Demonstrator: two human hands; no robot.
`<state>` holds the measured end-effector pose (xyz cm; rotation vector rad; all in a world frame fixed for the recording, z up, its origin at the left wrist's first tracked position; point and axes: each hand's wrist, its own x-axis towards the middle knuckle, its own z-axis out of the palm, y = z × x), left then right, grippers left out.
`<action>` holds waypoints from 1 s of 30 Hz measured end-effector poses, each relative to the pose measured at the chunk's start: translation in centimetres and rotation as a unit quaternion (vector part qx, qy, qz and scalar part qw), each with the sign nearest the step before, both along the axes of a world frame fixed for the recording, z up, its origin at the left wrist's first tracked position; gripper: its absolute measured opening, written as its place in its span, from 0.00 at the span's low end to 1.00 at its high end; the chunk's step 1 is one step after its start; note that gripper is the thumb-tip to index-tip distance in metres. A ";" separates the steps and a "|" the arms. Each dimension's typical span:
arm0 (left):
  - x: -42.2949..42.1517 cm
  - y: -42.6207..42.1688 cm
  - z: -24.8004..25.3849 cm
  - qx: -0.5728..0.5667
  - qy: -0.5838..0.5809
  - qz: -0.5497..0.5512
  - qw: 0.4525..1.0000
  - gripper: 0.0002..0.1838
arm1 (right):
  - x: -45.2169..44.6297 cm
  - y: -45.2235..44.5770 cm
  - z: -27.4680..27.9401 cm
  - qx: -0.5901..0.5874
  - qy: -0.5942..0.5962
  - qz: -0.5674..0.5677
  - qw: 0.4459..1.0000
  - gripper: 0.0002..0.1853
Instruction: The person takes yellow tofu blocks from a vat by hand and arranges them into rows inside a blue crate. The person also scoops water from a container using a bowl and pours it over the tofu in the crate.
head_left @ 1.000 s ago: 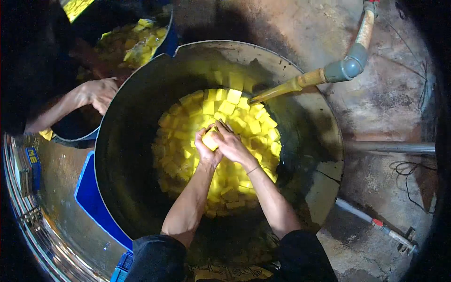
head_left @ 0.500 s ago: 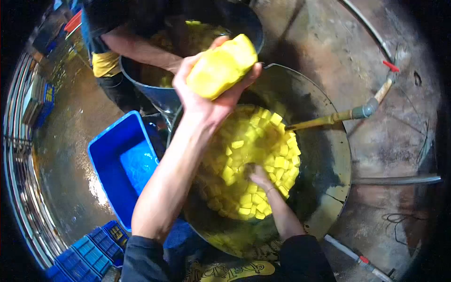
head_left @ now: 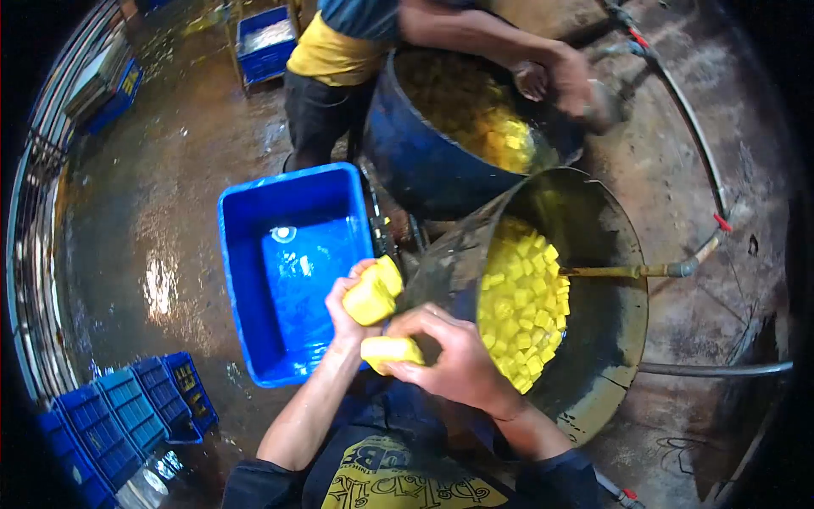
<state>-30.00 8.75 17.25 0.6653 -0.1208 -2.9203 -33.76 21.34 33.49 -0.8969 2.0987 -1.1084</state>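
My left hand [head_left: 341,314] is closed around yellow tofu blocks [head_left: 373,293], pressed together in its fingers. Just below and to the right, my right hand [head_left: 462,360] grips another pale-topped yellow tofu block [head_left: 392,350] between thumb and fingers. Both hands are between the blue tub [head_left: 242,280] and a large metal vat [head_left: 606,339]. In the vat, many yellow tofu cubes [head_left: 521,297] sit in yellowish liquid. The tub holds a little water, with a small pale round spot on its bottom.
A second vat [head_left: 424,161] stands behind, where another person's hands [head_left: 568,81] are at work. A pipe [head_left: 627,271] reaches into the near vat. Blue crates [head_left: 136,407] stand at lower left; another crate [head_left: 264,42] is at the back. The floor [head_left: 161,229] looks wet.
My right hand has come out of the vat with a tofu block. My left hand has lowered toward the tub's right edge, still holding its blocks. The view has shifted left.
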 end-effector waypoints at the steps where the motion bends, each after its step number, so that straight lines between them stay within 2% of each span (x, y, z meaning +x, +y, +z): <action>1: 1.1 0.1 -0.8 0.011 -0.002 0.007 1.000 0.19 | 0.8 -1.7 -1.6 0.038 0.106 -0.005 0.994 0.24; 2: 2.1 0.3 -1.6 0.021 -0.004 0.014 1.000 0.17 | 1.5 -3.2 -3.2 0.074 0.211 -0.010 0.975 0.27; 3: 3.0 0.1 -2.4 0.053 -0.032 0.037 0.997 0.20 | 2.0 -4.2 -5.5 0.116 0.199 -0.047 0.972 0.36; 4: 4.2 -0.6 -3.0 0.093 0.008 0.015 0.996 0.22 | 2.3 -5.5 -6.4 0.117 0.235 -0.051 0.964 0.43; 6: 6.0 -1.7 -4.1 0.065 -0.029 -0.032 0.997 0.27 | 2.7 -6.2 -11.2 0.145 0.085 -0.014 0.986 0.45; 8: 6.9 -2.1 -7.6 0.082 -0.124 0.012 0.989 0.38 | 2.8 -6.8 -17.3 0.051 -0.037 0.068 0.996 0.43; 9: 7.6 -3.6 -7.6 0.005 -0.170 -0.070 0.983 0.49 | 2.2 -7.5 -19.4 0.040 -0.117 0.099 0.987 0.37; 10: 7.7 -4.4 -9.4 0.016 -0.218 -0.085 0.972 0.51 | 2.4 -8.0 -22.0 0.040 -0.183 0.069 0.980 0.32; 12: 7.9 -5.6 -13.5 0.014 -0.247 -0.114 0.962 0.53 | 1.9 -8.4 -27.4 0.054 -0.233 0.050 0.970 0.26; 13: 8.2 -5.9 -16.5 0.021 -0.230 -0.130 0.964 0.54 | 1.3 -9.9 -27.9 0.062 -0.329 0.037 0.941 0.22; 14: 8.6 -6.3 -19.6 0.034 -0.214 -0.148 0.965 0.55 | 1.3 -9.8 -32.1 0.077 -0.372 0.042 0.924 0.18; 16: 10.0 -6.4 -26.2 0.014 -0.298 -0.156 0.942 0.52 | 1.7 -10.3 -36.0 0.243 -0.434 -0.050 0.866 0.22; 17: 11.1 -6.2 -30.0 -0.072 -0.346 -0.229 0.907 0.48 | 2.8 -10.7 -38.7 0.361 -0.257 -0.014 0.896 0.27; 18: 11.9 -5.8 -33.4 -0.157 -0.387 -0.300 0.857 0.46 | 4.4 -10.8 -41.8 0.459 -0.068 0.025 0.886 0.31; 19: 12.7 -5.2 -35.3 -0.220 -0.418 -0.341 0.813 0.44 | 6.6 -10.2 -45.0 0.521 -0.004 -0.037 0.852 0.36; 20: 12.8 -4.4 -35.9 -0.233 -0.430 -0.387 0.782 0.45 | 8.2 -9.4 -46.2 0.532 0.054 -0.065 0.842 0.38; 22: 12.7 -3.8 -36.7 -0.257 -0.410 -0.452 0.750 0.46 | 9.5 -8.8 -48.2 0.567 0.003 -0.100 0.818 0.41; 23: 12.7 -3.6 -37.7 -0.260 -0.402 -0.475 0.739 0.49 | 8.3 -8.4 -49.4 0.547 -0.061 0.001 0.835 0.42; 24: 12.5 -3.6 -36.4 -0.260 -0.399 -0.480 0.737 0.49 | 6.6 -7.5 -50.0 0.520 -0.124 0.098 0.840 0.43; 25: 11.9 -4.0 -34.6 -0.274 -0.418 -0.470 0.727 0.48 | 5.6 -6.9 -48.2 0.446 -0.116 0.073 0.884 0.35; 26: 10.7 -4.3 -32.7 -0.290 -0.436 -0.460 0.718 0.48 | 4.9 -5.2 -50.2 0.418 -0.196 0.032 0.886 0.38; 27: 11.3 -3.5 -34.8 -0.312 -0.434 -0.468 0.704 0.48 | 4.7 -4.8 -49.2 0.404 -0.150 -0.014 0.902 0.35; 28: 10.9 -3.5 -34.0 -0.323 -0.446 -0.480 0.682 0.46 | 4.9 -4.4 -47.6 0.389 -0.104 -0.061 0.913 0.33; 30: 10.6 -3.5 -34.6 -0.422 -0.396 -0.498 0.645 0.44 | 4.3 -4.9 -39.3 0.287 -0.054 -0.078 0.953 0.27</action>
